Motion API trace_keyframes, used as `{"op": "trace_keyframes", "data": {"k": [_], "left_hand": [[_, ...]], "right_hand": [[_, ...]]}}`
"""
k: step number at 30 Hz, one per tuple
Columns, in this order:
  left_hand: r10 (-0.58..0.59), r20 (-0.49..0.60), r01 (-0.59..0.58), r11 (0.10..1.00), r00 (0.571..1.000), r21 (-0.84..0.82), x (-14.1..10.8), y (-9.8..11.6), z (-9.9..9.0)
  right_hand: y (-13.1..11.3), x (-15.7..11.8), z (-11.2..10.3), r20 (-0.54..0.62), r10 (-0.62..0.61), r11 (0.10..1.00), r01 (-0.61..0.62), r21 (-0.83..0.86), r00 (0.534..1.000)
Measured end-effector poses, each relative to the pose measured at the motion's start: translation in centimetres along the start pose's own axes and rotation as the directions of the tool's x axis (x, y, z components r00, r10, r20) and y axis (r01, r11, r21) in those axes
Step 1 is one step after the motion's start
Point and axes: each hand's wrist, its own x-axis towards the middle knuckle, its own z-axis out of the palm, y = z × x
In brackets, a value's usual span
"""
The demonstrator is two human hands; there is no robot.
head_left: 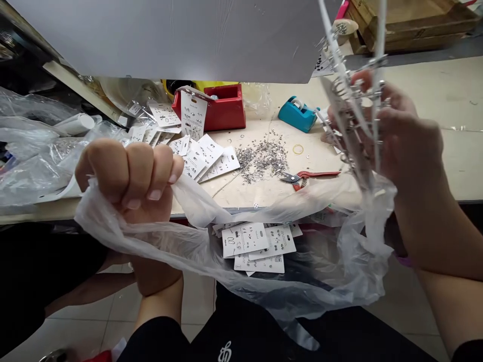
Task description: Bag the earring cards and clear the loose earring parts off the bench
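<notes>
grip of left hand clamped on plastic bag, right hand around jewelry cards

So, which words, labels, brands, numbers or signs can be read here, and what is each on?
No text reads clearly.
Cards in the plastic bag: print too small.
Upright card by the red dispenser: heading too blurred.
Fanned cards: too small.
Black clothing: white emblem, no certain letters.
Cards at right hand: blurred.
</notes>
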Motion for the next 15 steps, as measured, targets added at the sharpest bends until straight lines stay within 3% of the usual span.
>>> {"op": "trace_keyframes", "data": {"k": [2, 4, 7, 10, 13, 15], "left_hand": [[-0.034, -0.102, 0.037, 0.999, 0.994, 0.028, -0.5, -0.4, 1.0], [-0.064, -0.112, 0.069, 0.997, 0.992, 0.035, -0.9, -0.6, 1.7], [-0.082, -0.089, 0.086, 0.995, 0.993, 0.045, -1.1, -0.5, 1.9], [0.008, 0.016, -0.008, 1.0, 1.0, 0.008, -0.8, 0.0, 1.1], [0.103, 0.286, -0.083, 0.993, 0.953, -0.082, -0.2, 0.7, 0.2], [0.054, 0.385, -0.036, 0.998, 0.921, -0.056, 0.1, 1.4, 0.1]], "right_hand": [[0.4, 1.0, 0.0, -0.026, -0.071, 0.997, 0.072, 0.036, 0.997], [0.9, 2.1, -0.3, -0.08, -0.192, 0.981, 0.192, -0.011, 0.978], [0.9, 3.1, -1.2, -0.107, -0.287, 0.956, 0.277, -0.101, 0.952], [-0.3, 2.1, -1.1, -0.088, -0.383, 0.919, 0.369, -0.139, 0.92], [-1.8, -0.8, 0.9, 0.112, -0.552, 0.822, 0.562, -0.09, 0.826], [-2.0, -3.5, 3.4, 0.383, -0.574, 0.787, 0.617, 0.011, 0.724]]}}
